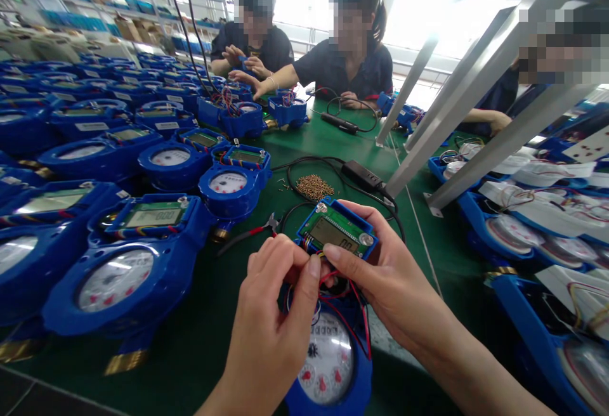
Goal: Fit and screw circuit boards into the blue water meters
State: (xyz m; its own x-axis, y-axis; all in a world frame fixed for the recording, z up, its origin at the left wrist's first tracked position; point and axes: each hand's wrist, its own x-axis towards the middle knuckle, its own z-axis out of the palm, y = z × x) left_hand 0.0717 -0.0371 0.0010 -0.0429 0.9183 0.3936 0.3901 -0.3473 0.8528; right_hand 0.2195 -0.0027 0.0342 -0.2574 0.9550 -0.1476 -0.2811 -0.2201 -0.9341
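Observation:
My right hand (392,270) grips a blue-framed LCD circuit board (328,231), thumb across its lower edge and fingers behind. The screen faces up toward me and shows digits. My left hand (278,305) is closed at the board's lower left edge, thumb and forefinger pinching thin coloured wires; their tips partly hide the wire ends. Red and black wires (367,327) run down from the board to a blue water meter (328,365) below. That meter has a round dial with red pointers, and my left hand covers part of it.
Assembled blue water meters (118,276) crowd the left side. A pile of small brass screws (314,186), red-handled cutters (252,231) and a cabled black box (361,175) lie beyond my hands. Metal posts (442,111) and open meters (509,232) stand right. Co-workers (354,61) sit opposite.

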